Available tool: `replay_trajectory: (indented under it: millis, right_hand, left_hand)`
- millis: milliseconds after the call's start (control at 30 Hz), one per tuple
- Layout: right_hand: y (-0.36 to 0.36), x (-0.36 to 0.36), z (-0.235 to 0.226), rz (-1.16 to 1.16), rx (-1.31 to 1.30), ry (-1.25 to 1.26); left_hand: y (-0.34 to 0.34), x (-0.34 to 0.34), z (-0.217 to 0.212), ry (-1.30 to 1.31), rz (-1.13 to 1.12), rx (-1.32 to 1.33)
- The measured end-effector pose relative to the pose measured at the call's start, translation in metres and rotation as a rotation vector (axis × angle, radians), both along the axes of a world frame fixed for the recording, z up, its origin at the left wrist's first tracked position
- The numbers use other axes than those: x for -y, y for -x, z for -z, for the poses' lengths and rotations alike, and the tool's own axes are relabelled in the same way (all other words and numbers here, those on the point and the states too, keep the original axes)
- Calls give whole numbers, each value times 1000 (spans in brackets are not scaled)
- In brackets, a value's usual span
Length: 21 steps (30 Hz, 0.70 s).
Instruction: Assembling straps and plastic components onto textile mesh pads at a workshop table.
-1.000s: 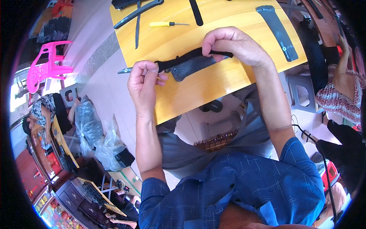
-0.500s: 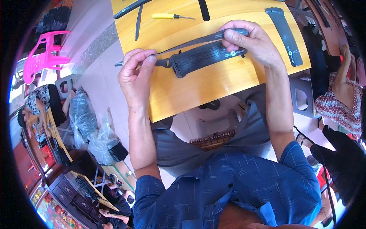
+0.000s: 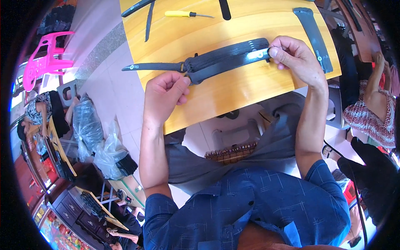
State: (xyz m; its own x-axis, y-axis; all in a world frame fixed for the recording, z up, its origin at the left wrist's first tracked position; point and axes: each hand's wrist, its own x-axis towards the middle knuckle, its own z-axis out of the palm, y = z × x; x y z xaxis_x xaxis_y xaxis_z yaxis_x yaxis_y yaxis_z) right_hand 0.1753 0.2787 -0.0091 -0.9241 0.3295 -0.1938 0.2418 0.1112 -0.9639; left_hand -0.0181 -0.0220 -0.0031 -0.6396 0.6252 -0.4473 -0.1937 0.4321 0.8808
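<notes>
We're at a yellow wood-grain desk [image 3: 208, 108], both arms out over it. Our L grip [image 3: 164, 93] is pinched, thumb vs. fingers, on the L end of a dark front strap [image 3: 225, 68]; our R grip [image 3: 296, 58] is likewise pinched on its R end. So the front strap runs btwn our two hands, slanting up to the R, w/ white print nr its R end. It lies along the near side of a dark strap bundle [image 3: 229, 50], touching it. The bundle sits approx. mid-desk, many thin layers showing; we can't tell how many straps are in it.

A strap tail [image 3: 152, 66] sticks out L from the bundle, past the desk's edge, just above our L grip; there's a loop where the two meet.

Farther up the desk we see a yellow-handled screwdriver [image 3: 187, 14], shaft pointing R, well apart from our hands. L of it: a thin strap [image 3: 148, 25] & a wider strap [image 3: 137, 7], partly cut off at the top. R of it: a black strap [image 3: 224, 9], also running out of view. Nr the desk's R edge, a second bundle [image 3: 310, 37] lies flat.

Off the desk, on our L: a pink chair [image 3: 48, 60], a grey stool [image 3: 66, 93] & clear plastic bags [image 3: 88, 125] w/ dark contents. To our R, a person in red-and-white patterned clothing [image 3: 371, 106].
</notes>
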Motion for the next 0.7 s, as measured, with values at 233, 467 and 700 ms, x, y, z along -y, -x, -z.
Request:
replay_trajectory:
  millis: [233, 467, 700]
  right_hand:
    - [-3, -6, 0, -28, 124, -34]
    - [-5, -8, 2, -28, 113, -6]
    - [-5, -11, 7, -82, 79, 10]
  left_hand:
    - [-3, 3, 5, 33, 54, 32]
    - [-12, -1, 7, 39, 64, -128]
    - [-17, -7, 10, 69, 71, -384]
